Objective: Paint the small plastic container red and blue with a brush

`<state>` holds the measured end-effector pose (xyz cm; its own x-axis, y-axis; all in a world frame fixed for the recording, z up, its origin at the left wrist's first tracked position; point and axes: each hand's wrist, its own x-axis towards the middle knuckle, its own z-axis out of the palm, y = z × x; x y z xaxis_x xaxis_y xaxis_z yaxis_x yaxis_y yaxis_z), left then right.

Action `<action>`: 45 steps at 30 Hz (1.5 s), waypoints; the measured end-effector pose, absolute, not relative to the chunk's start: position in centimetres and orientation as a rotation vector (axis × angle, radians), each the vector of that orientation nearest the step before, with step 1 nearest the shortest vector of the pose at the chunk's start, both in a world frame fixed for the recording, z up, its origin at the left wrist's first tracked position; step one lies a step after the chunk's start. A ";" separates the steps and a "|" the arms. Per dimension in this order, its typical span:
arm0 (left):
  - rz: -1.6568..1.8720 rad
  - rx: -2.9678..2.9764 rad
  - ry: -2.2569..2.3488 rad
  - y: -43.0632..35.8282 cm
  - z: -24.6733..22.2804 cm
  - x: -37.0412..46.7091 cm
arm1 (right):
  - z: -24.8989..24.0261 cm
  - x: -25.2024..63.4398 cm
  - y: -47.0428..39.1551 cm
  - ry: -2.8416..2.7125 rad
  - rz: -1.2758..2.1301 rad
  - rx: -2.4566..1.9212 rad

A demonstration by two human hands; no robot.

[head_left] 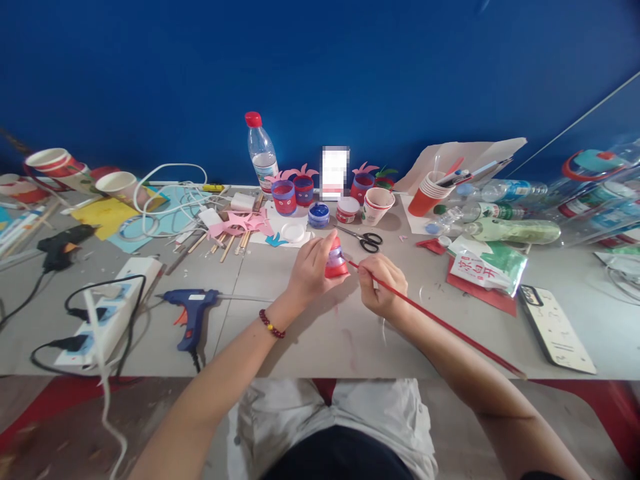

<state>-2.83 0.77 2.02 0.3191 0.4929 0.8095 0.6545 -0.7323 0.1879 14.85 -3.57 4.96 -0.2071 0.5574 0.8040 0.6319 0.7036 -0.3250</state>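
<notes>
My left hand (311, 268) is wrapped round a small red and purple painted cup (337, 261), held above the table near the middle. To its right, my right hand (383, 285) pinches a long red paintbrush (440, 322), whose tip is at the side of the cup. Behind my hands stand an open blue paint jar (319, 214) and a red and white paint jar (347, 210). Painted cups with faces (285, 199) and paper leaves stand further back. Black-handled scissors (369, 241) lie behind my right hand.
On the left are a blue glue gun (193, 313), a white power strip (107, 320) with cables, and pink paper scraps (243, 223). A red-capped bottle (263, 157) stands behind. On the right are stacked cups (429, 193), plastic bottles (515, 230) and a phone (557, 330).
</notes>
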 end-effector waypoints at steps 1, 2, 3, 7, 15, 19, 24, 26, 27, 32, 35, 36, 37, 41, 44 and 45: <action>-1.368 -2.421 -1.061 0.7 2.0 -2.8 | 5.0 14.7 -3.7 -1.893 -0.099 -0.900; -1.360 -2.437 -1.062 0.7 2.0 -2.9 | 5.0 14.5 -3.8 -1.903 -0.105 -0.871; -1.356 -2.449 -1.062 0.6 2.0 -2.9 | 5.0 14.4 -3.9 -1.910 -0.106 -0.844; -1.330 -2.499 -1.066 0.5 2.1 -2.8 | 4.8 13.8 -4.2 -1.919 -0.038 -0.809; -1.377 -2.452 -0.990 0.5 2.1 -2.7 | 5.2 13.4 -4.2 -1.858 0.004 -0.790; -1.377 -2.457 -0.997 0.6 2.0 -2.8 | 6.2 13.7 -4.1 -1.815 0.016 -0.907; -1.351 -2.424 -1.040 0.7 1.6 -2.8 | 6.6 14.2 -4.0 -1.749 0.031 -0.940; -1.344 -2.413 -1.072 0.8 1.5 -2.9 | 6.6 14.5 -3.8 -1.729 0.010 -0.958; -1.346 -2.407 -1.085 0.8 1.5 -2.9 | 6.7 14.7 -3.7 -1.720 -0.005 -0.968; -1.408 -2.364 -1.069 1.0 1.9 -3.0 | 6.4 15.7 -3.0 -1.702 -0.075 -1.045; -1.474 -2.372 -1.028 1.0 2.0 -2.9 | 5.8 16.0 -2.8 -1.736 -0.103 -1.038; -1.487 -2.378 -1.024 1.0 2.0 -2.9 | 5.6 16.0 -2.8 -1.756 -0.098 -1.030; -1.490 -2.382 -1.031 1.0 1.9 -2.9 | 5.4 16.0 -2.8 -1.778 -0.089 -1.019; -1.435 -2.391 -1.088 1.0 1.7 -2.9 | 4.8 15.5 -3.2 -1.870 -0.053 -0.904; -1.422 -2.429 -1.083 0.8 1.9 -2.9 | 4.8 14.9 -3.6 -1.909 -0.032 -0.789; -1.432 -2.443 -1.077 0.8 2.0 -2.9 | 4.8 14.7 -3.8 -1.918 -0.023 -0.761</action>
